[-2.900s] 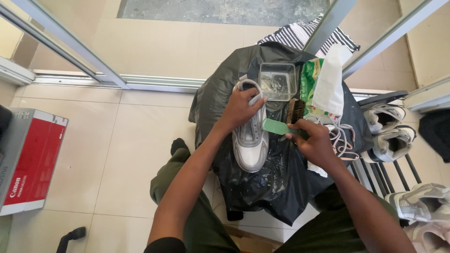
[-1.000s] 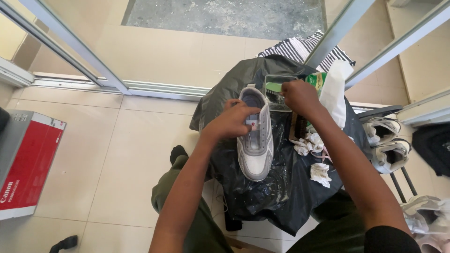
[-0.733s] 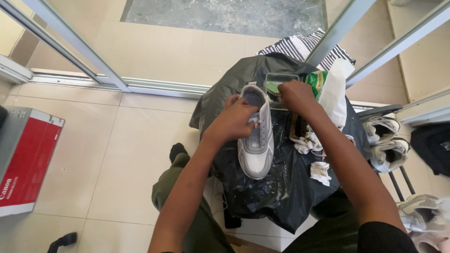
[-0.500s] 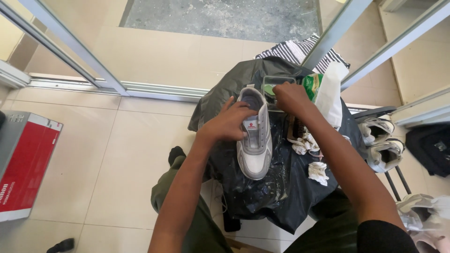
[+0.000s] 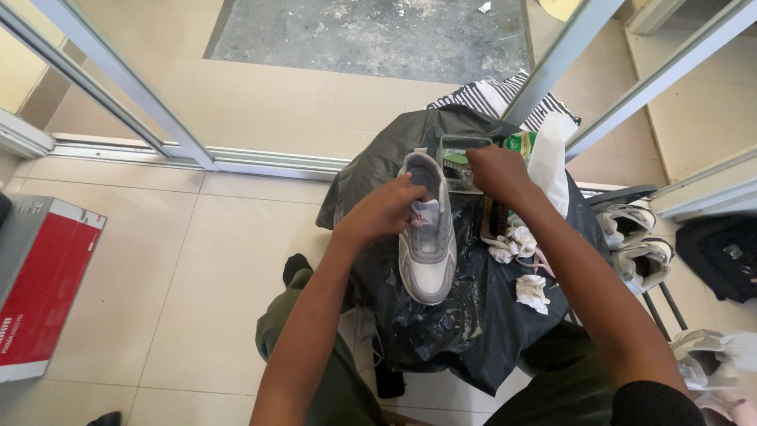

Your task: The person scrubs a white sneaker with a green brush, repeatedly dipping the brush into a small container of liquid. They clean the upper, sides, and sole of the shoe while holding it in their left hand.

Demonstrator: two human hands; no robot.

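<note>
The left hand (image 5: 384, 214) closes on the tongue and collar of the grey-and-white shoe (image 5: 426, 237), which lies sole-down, toe toward the lower edge of the frame, on a black plastic sheet (image 5: 465, 315) at the centre. The right hand (image 5: 493, 168) is above and to the right of the shoe, fingers curled around a green brush (image 5: 457, 159) at the rim of a small clear tub (image 5: 457, 146); how firmly it grips cannot be told, since the knuckles hide the handle. To do this well, the left hand should keep the shoe pinned flat by the collar so it does not roll, and the brush should be dipped only lightly, bristles tapped on the tub rim so that little drips on the sheet. It pays to keep the tub upright, as it sits close to the heel and to a white bottle (image 5: 550, 162) at the right. Crumpled white cloths (image 5: 512, 243) lie just beside the shoe, handy for wiping. More shoes (image 5: 635, 241) rest on a rack at the right edge, well apart; a red box (image 5: 39, 292) sits at the left edge on the tiled floor (image 5: 158, 260).
</note>
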